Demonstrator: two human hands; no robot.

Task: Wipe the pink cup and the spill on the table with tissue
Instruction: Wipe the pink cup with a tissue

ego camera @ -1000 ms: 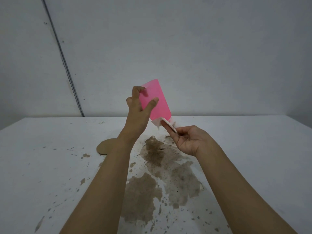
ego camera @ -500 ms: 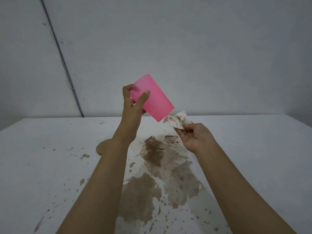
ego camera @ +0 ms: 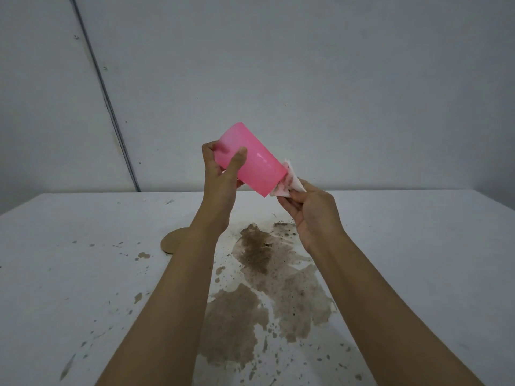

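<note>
My left hand (ego camera: 223,169) grips the pink cup (ego camera: 255,160) by its base end and holds it in the air, tilted with the mouth pointing down and to the right. A white tissue (ego camera: 289,182) with brown stains is pinched in my right hand (ego camera: 309,210) and pressed against the cup's rim. Below both hands a large brown spill (ego camera: 267,285) spreads over the white table (ego camera: 418,260), with splashes around it.
A round tan disc (ego camera: 170,240) lies flat on the table left of my left forearm, partly hidden by it. Small brown drops dot the table's left and front parts. A grey wall rises behind the table's far edge.
The cup has tilted further over, its mouth swinging to the right. My right hand pulled the tissue away from the rim and then brought it back against it.
</note>
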